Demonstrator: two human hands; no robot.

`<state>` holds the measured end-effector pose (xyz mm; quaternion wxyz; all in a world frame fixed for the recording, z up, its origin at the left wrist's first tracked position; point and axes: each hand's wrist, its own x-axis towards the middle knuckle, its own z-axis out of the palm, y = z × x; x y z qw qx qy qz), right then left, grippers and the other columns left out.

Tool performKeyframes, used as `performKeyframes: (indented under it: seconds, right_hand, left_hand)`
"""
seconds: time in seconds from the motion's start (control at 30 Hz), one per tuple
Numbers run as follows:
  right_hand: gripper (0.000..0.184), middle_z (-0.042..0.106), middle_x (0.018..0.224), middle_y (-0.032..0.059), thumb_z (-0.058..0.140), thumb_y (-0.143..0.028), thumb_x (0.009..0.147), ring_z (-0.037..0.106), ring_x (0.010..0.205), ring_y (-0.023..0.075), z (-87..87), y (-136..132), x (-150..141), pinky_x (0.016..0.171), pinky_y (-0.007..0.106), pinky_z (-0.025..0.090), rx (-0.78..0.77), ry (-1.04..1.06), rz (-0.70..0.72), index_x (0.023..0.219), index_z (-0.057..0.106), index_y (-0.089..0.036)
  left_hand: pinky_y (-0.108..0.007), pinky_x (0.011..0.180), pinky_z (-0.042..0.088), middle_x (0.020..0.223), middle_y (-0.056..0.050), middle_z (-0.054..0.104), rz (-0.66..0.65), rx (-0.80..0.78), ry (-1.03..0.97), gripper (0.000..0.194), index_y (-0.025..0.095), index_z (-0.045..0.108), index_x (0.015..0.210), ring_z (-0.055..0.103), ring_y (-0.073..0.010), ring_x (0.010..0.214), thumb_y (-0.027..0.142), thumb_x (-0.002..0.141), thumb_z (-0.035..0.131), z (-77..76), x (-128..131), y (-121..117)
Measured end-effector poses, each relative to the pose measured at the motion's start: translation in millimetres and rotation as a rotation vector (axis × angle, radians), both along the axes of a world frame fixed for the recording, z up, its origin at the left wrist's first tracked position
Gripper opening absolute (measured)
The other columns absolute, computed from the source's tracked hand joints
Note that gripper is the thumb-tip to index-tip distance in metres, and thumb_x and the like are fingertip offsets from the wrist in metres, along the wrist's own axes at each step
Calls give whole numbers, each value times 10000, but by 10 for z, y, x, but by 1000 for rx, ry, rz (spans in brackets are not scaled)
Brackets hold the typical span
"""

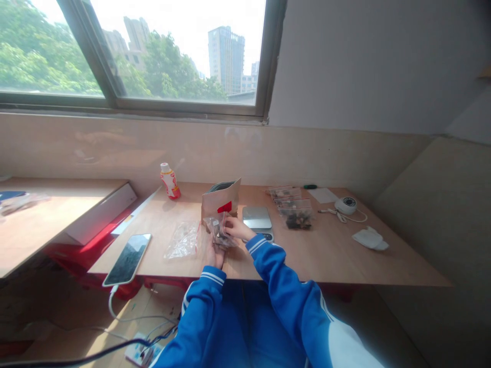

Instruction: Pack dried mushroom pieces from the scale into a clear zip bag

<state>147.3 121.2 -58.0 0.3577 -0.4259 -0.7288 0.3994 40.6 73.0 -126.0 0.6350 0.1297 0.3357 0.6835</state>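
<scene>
A clear zip bag with dark contents (219, 236) is held up just in front of an upright kraft paper pouch (215, 203). My left hand (215, 255) supports the bag from below, its fingers partly hidden behind the plastic. At the bag's upper right edge, the fingers of my right hand (237, 227) are closed on the plastic. The pouch has a red label and its top gapes. A small digital scale (257, 218) sits right behind my right wrist, with nothing on its plate. Flat on the table to the left lies a clear plastic bag (180, 241).
Several filled zip bags (293, 209) lie in a row right of the scale. Farther right are a white dome camera (346, 205) with its cable and a crumpled white cloth or tissue (370, 238). A phone on a charging cable (128, 259) overhangs the front left edge; a bottle (170, 182) stands behind.
</scene>
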Motion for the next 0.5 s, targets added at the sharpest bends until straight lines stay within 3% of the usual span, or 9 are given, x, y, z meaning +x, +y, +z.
performKeyframes:
  seconds: [0.13,0.3,0.4,0.5]
  right_hand:
    - [150,671,699,7,699,-262,720,624,656,148,98,-75,54,643,262,505,-39,30,66,833,669,-168]
    - [200,674,774,28,650,-299,759,627,688,142,288,-174,231,646,258,510,-21,72,74,898,661,-155]
    - [252,676,802,34,646,-348,762,643,707,147,522,-182,357,665,275,529,-28,162,84,925,646,-155]
    - [311,678,801,25,649,-405,757,658,724,152,879,-117,423,681,294,554,-27,319,79,959,619,-170]
  left_hand:
    - [-270,796,546,983,-61,708,81,12,-35,277,179,654,1030,675,-154,890,337,893,471,-15,17,1]
    - [-299,842,544,1068,-66,696,75,24,-40,299,187,662,1047,650,-189,993,369,884,490,-22,27,-6]
    - [-331,893,529,1092,-49,690,31,46,-28,319,205,658,1069,633,-201,1039,397,892,474,-26,15,-2]
    - [-306,905,521,1042,-21,705,39,-4,-20,278,224,664,1038,642,-174,1009,370,900,472,-39,3,8]
